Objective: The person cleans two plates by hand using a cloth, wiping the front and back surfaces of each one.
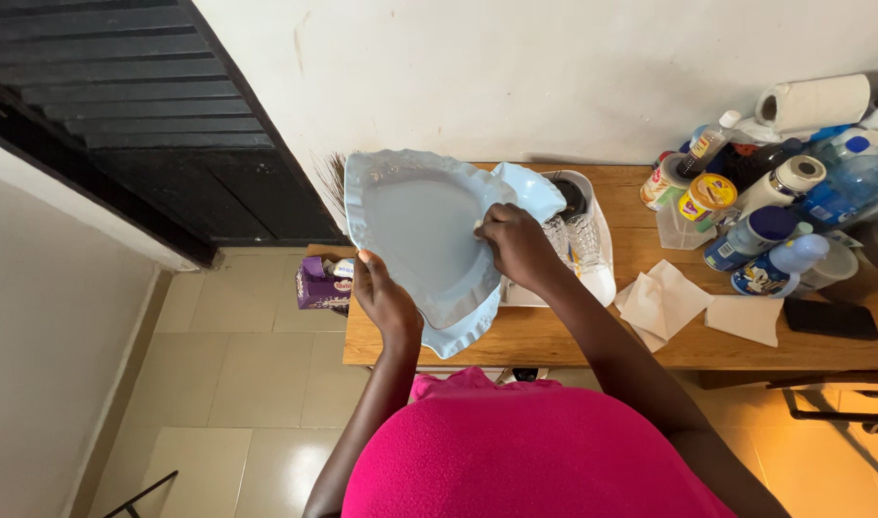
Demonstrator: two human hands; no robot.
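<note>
Plate (415,230), pale blue, scalloped rim, held tilted over tabletop's left end, above a second blue plate (463,331). L hand (386,302) clamps its near rim; R hand (515,245) pinched on a small white wad at right rim. Step looks like wiping; next prob. needs turning the plate w/ firm L grip. Glasses in tray (592,259) just right, tissues (664,302) mid-table, bottles (774,211) crowd right corner. Open floor left.

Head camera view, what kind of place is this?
Probably a home kitchen or dining corner: a wooden table against the wall, crowded with tins and bottles, a paper towel roll, and light blue plates in hand.
</note>
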